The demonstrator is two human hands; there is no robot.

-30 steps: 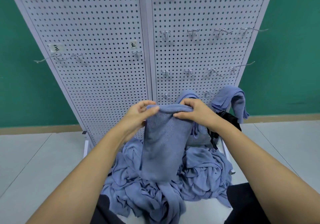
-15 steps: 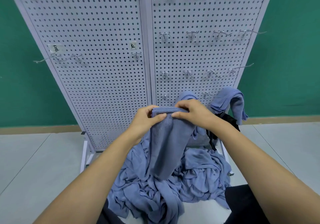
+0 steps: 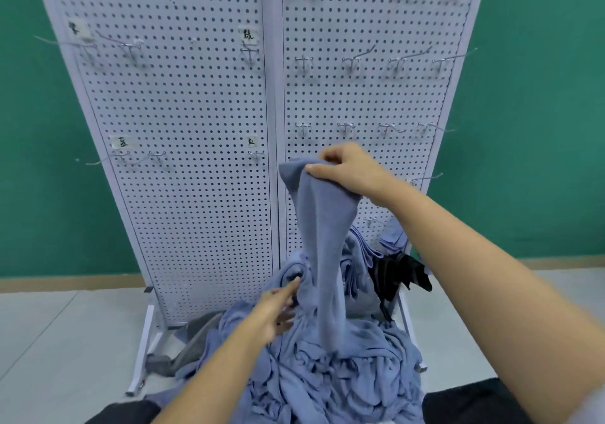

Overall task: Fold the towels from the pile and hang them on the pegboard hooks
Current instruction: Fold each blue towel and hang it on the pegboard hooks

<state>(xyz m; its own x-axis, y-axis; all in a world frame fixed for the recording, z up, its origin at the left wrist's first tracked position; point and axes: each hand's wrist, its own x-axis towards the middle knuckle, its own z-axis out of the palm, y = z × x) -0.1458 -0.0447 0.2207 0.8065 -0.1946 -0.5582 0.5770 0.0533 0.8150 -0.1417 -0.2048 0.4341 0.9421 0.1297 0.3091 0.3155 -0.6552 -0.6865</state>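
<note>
My right hand [image 3: 347,171] grips the top of a folded blue towel [image 3: 322,243] and holds it up in front of the white pegboard [image 3: 196,128], so the towel hangs down long and narrow. Its lower end reaches the pile of blue towels [image 3: 327,374] on the floor at the board's foot. My left hand [image 3: 278,309] is lower, with fingers stretched toward the hanging towel's left edge near the pile; it holds nothing. Rows of metal hooks [image 3: 350,60] stick out of the board's right panel above my right hand.
A black cloth [image 3: 399,276] lies to the right of the pile, and a grey cloth [image 3: 193,338] to its left by the board's white foot [image 3: 144,351]. More blue towels hang low on the right panel. Green wall behind, pale floor on both sides.
My left hand let go of the towel's top and dropped toward the pile. My right hand lifted the towel higher and to the right. The view tilted upward, showing more of the board.
</note>
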